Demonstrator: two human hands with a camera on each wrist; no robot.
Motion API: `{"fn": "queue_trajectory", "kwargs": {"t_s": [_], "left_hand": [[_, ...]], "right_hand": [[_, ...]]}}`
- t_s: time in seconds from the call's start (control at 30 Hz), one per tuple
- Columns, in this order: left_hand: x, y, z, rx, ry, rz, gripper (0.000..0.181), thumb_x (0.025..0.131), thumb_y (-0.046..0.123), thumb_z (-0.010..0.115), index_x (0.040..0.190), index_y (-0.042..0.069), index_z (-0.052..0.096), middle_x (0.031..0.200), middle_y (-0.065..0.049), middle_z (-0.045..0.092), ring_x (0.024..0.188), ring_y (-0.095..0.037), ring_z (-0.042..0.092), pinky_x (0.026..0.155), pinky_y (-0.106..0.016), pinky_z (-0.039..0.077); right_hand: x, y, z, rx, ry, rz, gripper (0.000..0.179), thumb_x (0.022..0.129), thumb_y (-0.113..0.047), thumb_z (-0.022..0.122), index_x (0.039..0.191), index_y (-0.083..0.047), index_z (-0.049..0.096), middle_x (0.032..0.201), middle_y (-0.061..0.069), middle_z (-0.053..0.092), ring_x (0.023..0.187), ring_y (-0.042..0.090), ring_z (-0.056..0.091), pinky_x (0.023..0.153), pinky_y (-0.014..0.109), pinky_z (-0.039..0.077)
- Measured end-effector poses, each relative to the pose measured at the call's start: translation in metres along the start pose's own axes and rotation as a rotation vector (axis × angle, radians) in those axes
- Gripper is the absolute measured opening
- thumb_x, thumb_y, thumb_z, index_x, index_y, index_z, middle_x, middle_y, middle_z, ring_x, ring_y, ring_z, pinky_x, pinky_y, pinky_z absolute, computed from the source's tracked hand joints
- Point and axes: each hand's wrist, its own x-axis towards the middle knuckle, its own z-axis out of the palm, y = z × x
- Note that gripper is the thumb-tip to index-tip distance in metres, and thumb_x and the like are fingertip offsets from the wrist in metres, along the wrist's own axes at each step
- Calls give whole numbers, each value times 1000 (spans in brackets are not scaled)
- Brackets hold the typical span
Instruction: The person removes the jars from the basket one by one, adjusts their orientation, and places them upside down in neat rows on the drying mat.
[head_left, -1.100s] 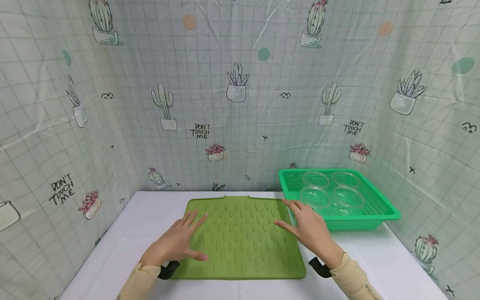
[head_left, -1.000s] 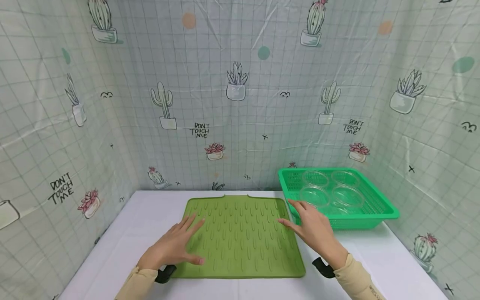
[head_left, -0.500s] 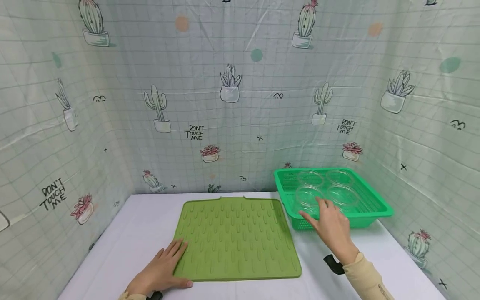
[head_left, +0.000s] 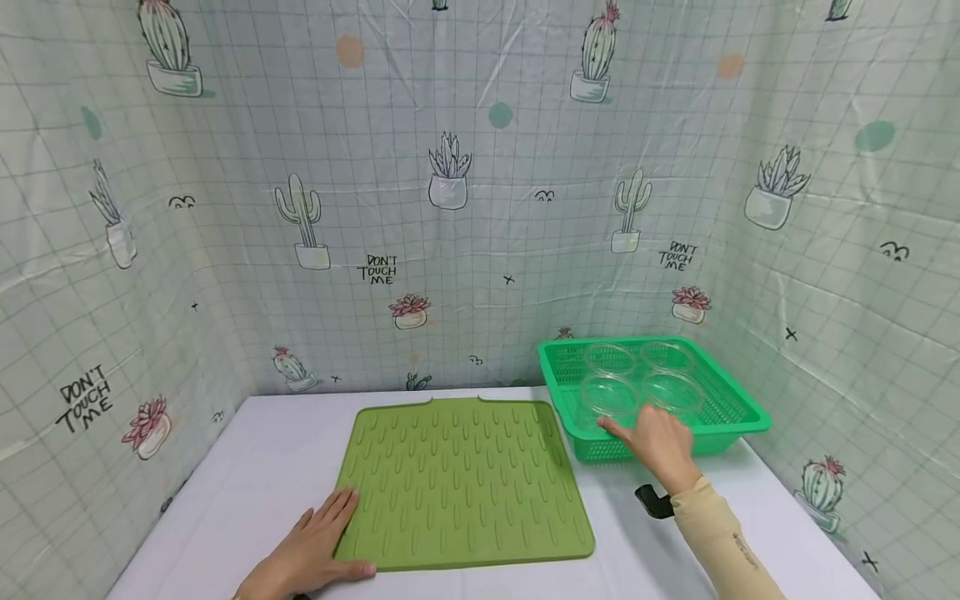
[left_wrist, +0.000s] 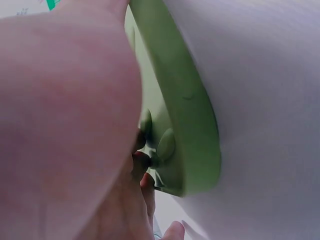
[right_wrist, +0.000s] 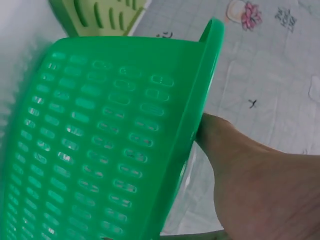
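A light green ribbed mat (head_left: 461, 479) lies flat in the middle of the white table (head_left: 247, 467). My left hand (head_left: 318, 542) rests flat on the table at the mat's near left corner, fingers straight, thumb along the mat's front edge; the left wrist view shows that mat edge (left_wrist: 190, 125) beside my palm. My right hand (head_left: 647, 427) reaches over the near rim of a green plastic basket (head_left: 738, 415), thumb spread out to the left. Its fingertips are hidden behind the hand. Several clear plastic bowls (head_left: 666, 357) sit inside the basket. The basket's slotted wall (right_wrist: 100, 150) fills the right wrist view.
Cactus-print plastic sheeting (head_left: 450, 208) walls the table on the left, back and right. The basket stands at the back right corner, close to the sheeting. A black wrist strap (head_left: 651, 500) shows under my right forearm.
My right hand left the mat and moved right and back to the basket's near rim. My left hand slid back along the mat to its near left corner. The view shifted a little rightward.
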Motion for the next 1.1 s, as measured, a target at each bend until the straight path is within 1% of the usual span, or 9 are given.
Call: {"fn": "queue_trajectory", "kwargs": {"t_s": [0.13,0.3,0.5,0.57,0.63,0.7,0.77,0.87,1.1], "left_hand": [[-1,0,0,-18,-5,3,112,74,63,71,148,-8,26,156,-28,22,143,-47,21,108,-71,18],[0,-1,-1,-31,-13,4,111,74,62,72,149,-7,27,156,-27,22,143,-47,20,108,-71,18],[2,-2,-2,-31,-27,-13,111,73,62,72,149,-4,27,157,-25,23,144,-45,20,110,-70,18],[2,-2,-2,-31,-26,-18,110,73,62,72,149,-4,28,157,-24,23,144,-45,20,110,-69,18],[1,-2,-2,-27,-22,-20,111,73,63,72,149,-4,28,157,-24,24,144,-44,21,110,-69,18],[1,-2,-1,-22,-17,-22,111,72,64,72,149,-4,28,157,-24,24,144,-44,21,111,-69,18],[2,-3,-1,-21,-13,-26,112,71,64,71,149,-4,28,157,-24,24,144,-44,21,111,-68,18],[2,-3,-1,-20,-15,-29,112,72,65,71,149,-4,28,157,-23,24,144,-44,21,111,-69,18],[2,-5,1,-33,-29,-18,111,74,63,70,149,-5,27,156,-25,24,144,-45,21,110,-70,17]], "right_hand": [[6,1,1,13,-131,37,65,82,-63,64,52,-18,27,50,-5,22,44,11,23,40,25,18],[16,3,2,19,-265,88,65,82,-68,60,54,-18,29,53,-4,25,49,14,31,46,29,24],[26,9,5,60,-370,117,66,80,-71,59,59,-15,33,56,-2,28,52,14,32,48,29,27],[29,10,6,81,-396,109,66,80,-71,59,70,-7,49,61,6,42,55,17,38,48,29,28],[33,10,7,96,-424,100,79,80,-71,59,99,5,59,83,22,60,64,26,53,49,31,36],[37,11,7,118,-455,88,100,80,-70,59,131,14,44,119,36,55,90,41,61,59,40,47],[41,11,9,140,-481,75,113,81,-70,59,143,18,24,142,39,36,115,51,52,75,50,51],[48,11,13,188,-517,78,116,80,-70,61,145,16,17,145,40,30,126,56,40,91,61,45],[57,10,26,315,-545,60,121,78,-65,67,146,16,7,144,44,26,128,58,34,96,62,43]]}}
